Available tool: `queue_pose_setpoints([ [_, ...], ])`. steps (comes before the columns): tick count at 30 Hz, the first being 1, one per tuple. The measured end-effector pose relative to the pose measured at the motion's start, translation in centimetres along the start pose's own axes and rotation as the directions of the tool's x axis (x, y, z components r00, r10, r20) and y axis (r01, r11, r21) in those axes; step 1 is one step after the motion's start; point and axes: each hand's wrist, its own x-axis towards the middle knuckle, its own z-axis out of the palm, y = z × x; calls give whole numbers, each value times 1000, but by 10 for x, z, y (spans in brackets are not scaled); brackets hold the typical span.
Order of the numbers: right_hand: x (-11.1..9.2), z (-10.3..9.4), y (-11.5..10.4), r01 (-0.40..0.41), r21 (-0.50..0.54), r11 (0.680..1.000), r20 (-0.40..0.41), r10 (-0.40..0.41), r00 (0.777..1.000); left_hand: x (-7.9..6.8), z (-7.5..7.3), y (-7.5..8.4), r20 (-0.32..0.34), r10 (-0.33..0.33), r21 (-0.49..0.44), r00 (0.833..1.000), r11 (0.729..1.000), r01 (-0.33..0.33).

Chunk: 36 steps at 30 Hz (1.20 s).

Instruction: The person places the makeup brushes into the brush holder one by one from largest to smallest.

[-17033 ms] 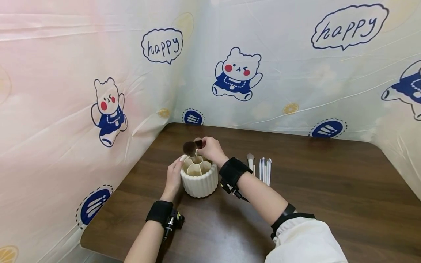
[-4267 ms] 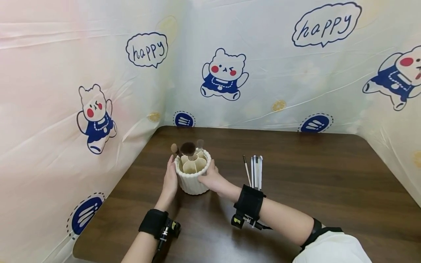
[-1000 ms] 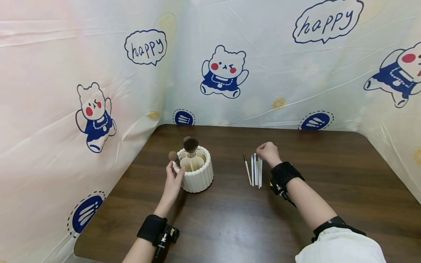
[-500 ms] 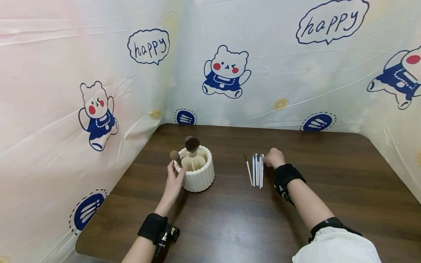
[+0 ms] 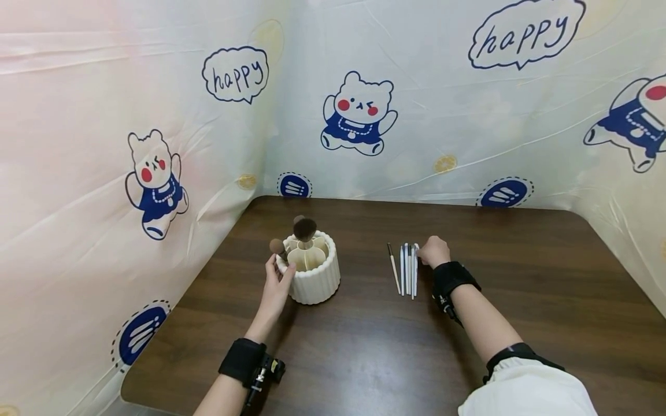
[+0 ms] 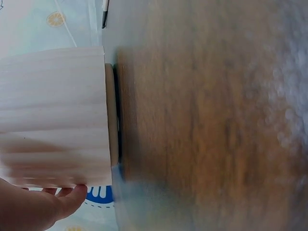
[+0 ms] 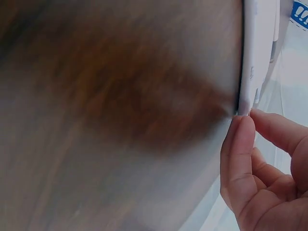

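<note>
A white fluted makeup brush holder (image 5: 314, 286) with petal-shaped compartments stands on the table. A large dark fluffy brush (image 5: 304, 229) rises from its middle, a round tan-headed brush (image 5: 276, 247) leans at its left, and another brush head shows behind. My left hand (image 5: 273, 289) grips the holder's left rim, thumb on the near side and fingers around the left. To the right, my right hand (image 5: 436, 252) pinches the far end of a slim white stick (image 7: 254, 48) with small printing, the rightmost of a row. Its kind I cannot tell.
Several slim white sticks (image 5: 403, 271) lie side by side between holder and right hand. A thin brush (image 5: 393, 268) with a dark tip lies slanted at the row's left. A printed cloth (image 5: 416, 115) hangs behind and left of the brown table (image 5: 354, 346).
Seconds ago both hands held the holder. My right hand has since left it, gone right, then lowered to the white stick's far end. My left hand stays on the rim.
</note>
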Motion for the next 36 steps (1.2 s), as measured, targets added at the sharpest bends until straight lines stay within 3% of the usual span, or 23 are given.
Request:
queue_pose_setpoints([
  [8,2,6,-1,47,-30,998,-38,-48,998,0,0,-1,10,-7,5,1000,1000,7],
  [23,1,1,-1,-7,-83,997,-88,0,996,1,1,-2,-2,3,3,1000,1000,-3],
  [36,8,-14,2,-75,76,994,-47,79,996,-2,0,1,12,-3,11,1000,1000,3],
])
